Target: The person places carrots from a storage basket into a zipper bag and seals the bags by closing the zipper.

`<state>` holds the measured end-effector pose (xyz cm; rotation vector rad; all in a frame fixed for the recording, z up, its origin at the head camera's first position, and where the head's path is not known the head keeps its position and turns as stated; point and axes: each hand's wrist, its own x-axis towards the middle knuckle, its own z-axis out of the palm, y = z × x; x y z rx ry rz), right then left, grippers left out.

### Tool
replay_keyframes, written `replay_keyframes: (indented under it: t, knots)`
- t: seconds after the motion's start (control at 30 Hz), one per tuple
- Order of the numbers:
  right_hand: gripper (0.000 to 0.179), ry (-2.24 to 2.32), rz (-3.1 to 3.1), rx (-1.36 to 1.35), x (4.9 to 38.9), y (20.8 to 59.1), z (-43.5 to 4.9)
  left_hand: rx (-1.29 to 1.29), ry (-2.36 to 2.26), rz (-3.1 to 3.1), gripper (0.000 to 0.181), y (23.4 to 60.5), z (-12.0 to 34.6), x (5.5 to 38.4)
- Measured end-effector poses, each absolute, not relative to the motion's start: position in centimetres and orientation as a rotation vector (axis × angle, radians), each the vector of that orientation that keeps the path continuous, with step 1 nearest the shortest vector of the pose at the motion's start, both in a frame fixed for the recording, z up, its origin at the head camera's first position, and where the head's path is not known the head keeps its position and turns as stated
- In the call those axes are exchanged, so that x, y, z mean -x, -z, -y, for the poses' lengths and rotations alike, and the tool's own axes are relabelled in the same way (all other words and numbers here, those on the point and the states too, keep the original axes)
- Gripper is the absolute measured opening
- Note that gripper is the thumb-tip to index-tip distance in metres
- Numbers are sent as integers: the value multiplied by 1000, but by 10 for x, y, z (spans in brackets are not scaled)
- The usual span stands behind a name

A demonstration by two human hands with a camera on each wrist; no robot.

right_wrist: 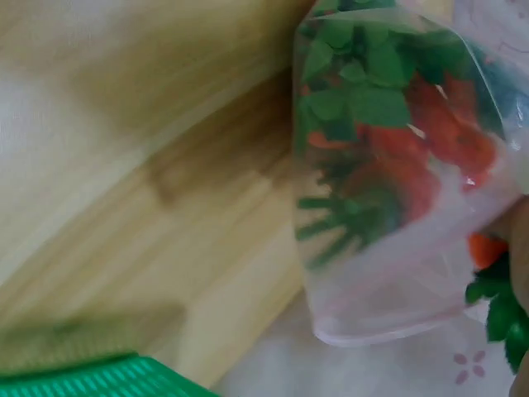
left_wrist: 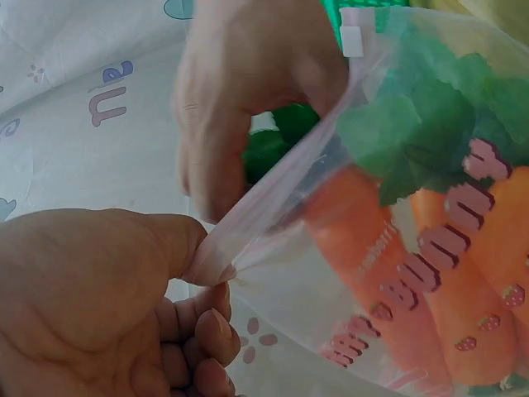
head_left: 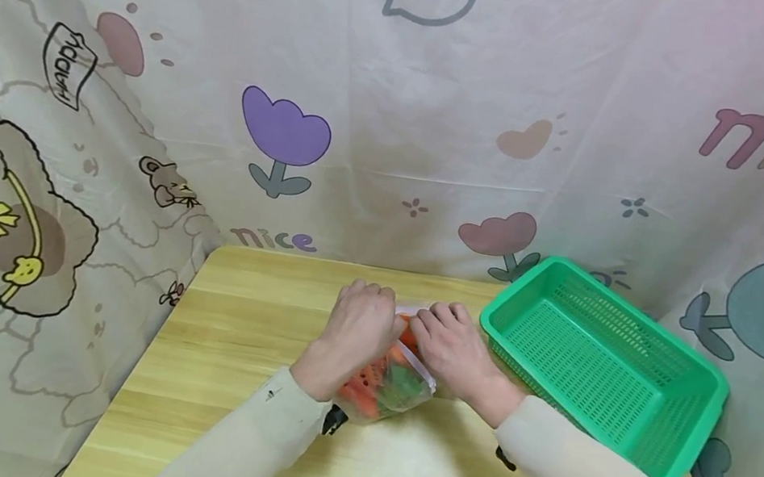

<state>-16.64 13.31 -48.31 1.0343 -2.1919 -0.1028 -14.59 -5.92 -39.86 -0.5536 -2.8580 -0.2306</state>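
Observation:
A clear slider zip bag (head_left: 376, 405) with pink lettering and strawberry prints bulges with artificial carrots (left_wrist: 372, 256) and their green leaves (left_wrist: 397, 136). My left hand (head_left: 362, 325) pinches one edge of the bag's mouth between thumb and fingers, close up in the left wrist view. Opposite it, my right hand (head_left: 451, 346) is at the mouth with bent fingers, gripping an orange piece with green leaves (right_wrist: 500, 310), which looks like another carrot. Most of that piece is hidden by the hand. The white slider (left_wrist: 352, 40) sits at one end of the zip.
A green plastic basket (head_left: 590, 427) with a slotted bottom stands on the right side of the wooden table (head_left: 227, 347), beside my right forearm. A printed cloth (head_left: 396, 192) hangs behind the table's back edge and along both sides.

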Motion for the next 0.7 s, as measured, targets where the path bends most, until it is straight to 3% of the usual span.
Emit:
replay_keyframes:
  t: [0.27,0.43,0.7]
  knots:
    - [19,39,2170,-1115,168,492,-126,545,279,2925,33,395,60,148]
    - [33,9,2285,-1115,167,489,-128,473,333,2991,33,392,67,152]
    - [21,-391,2450,-781,160,489,-166,343,443,3030,26,390,75,156]
